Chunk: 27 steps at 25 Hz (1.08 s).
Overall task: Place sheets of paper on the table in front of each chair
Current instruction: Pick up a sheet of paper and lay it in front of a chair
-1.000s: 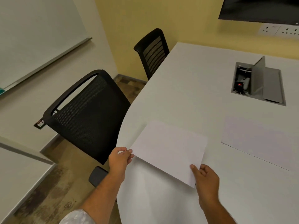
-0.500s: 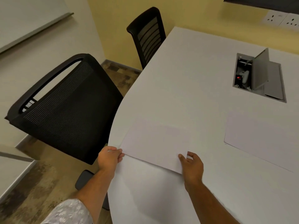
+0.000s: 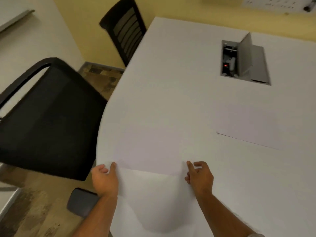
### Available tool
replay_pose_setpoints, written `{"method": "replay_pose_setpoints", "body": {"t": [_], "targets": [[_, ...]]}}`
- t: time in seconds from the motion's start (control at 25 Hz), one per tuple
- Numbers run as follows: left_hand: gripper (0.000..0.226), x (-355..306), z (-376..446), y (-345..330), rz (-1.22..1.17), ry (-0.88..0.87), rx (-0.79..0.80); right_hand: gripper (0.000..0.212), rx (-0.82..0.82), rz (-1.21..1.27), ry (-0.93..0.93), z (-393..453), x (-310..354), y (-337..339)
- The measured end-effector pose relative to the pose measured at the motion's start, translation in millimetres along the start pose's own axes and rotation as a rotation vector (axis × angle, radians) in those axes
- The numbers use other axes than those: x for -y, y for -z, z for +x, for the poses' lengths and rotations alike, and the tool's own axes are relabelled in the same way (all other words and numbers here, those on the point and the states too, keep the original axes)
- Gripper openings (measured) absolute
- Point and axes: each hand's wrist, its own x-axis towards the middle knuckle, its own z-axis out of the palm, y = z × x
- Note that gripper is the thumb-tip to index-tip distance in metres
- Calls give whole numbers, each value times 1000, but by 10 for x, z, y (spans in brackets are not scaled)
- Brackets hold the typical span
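A white sheet of paper (image 3: 148,147) lies flat on the white table (image 3: 171,74), near its curved left edge and in front of the near black mesh chair (image 3: 47,117). My left hand (image 3: 106,178) is at the sheet's near left corner, thumb on top and fingers curled at the table's edge. My right hand (image 3: 200,177) is at the near right corner, its index fingertip touching the paper and its fingers apart. A second sheet (image 3: 253,124) lies flat further right. A second black chair (image 3: 126,31) stands at the far left end of the table.
An open grey cable box (image 3: 244,62) with its lid raised is set into the tabletop at the back right. Wall sockets (image 3: 273,2) sit on the yellow wall behind. A dark rounded object (image 3: 82,202) lies on the floor under my left forearm.
The sheet has come down from a raised tilt to lie flat on the table near the chair. Both hands lowered with it, and my right fingers have spread.
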Motion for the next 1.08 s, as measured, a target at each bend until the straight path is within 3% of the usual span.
{"method": "replay_pose_setpoints", "body": {"t": [0.16, 0.36, 0.52, 0.6, 0.68, 0.76, 0.92, 1.08], "targets": [[34, 67, -777, -297, -101, -8, 24, 28, -81, 118, -42, 149, -179, 747], [17, -151, -1866, -941, -46, -92, 410, 26, -222, 81, 38, 680, -184, 1722], [17, -500, -2262, -1787, 118, -336, 746, 26, -308, 41, 83, 1220, -268, 2324], [27, -691, -2369, -2324, 251, -512, 815, 23, -358, -4, 89, 1548, -371, 2563], [43, -815, -2390, -2851, 308, -555, 797, 17, -386, -39, 92, 1877, -459, 2747], [55, -898, -2352, -3205, 260, -492, 684, 16, -403, -84, 145, 2133, -488, 2831], [67, -985, -2459, -3683, 327, -475, 354, 44, -491, -236, 228, 2559, -481, 2857], [67, -1009, -2686, -3922, 438, -506, 209, 51, -592, -376, 269, 2707, -516, 2762]]}}
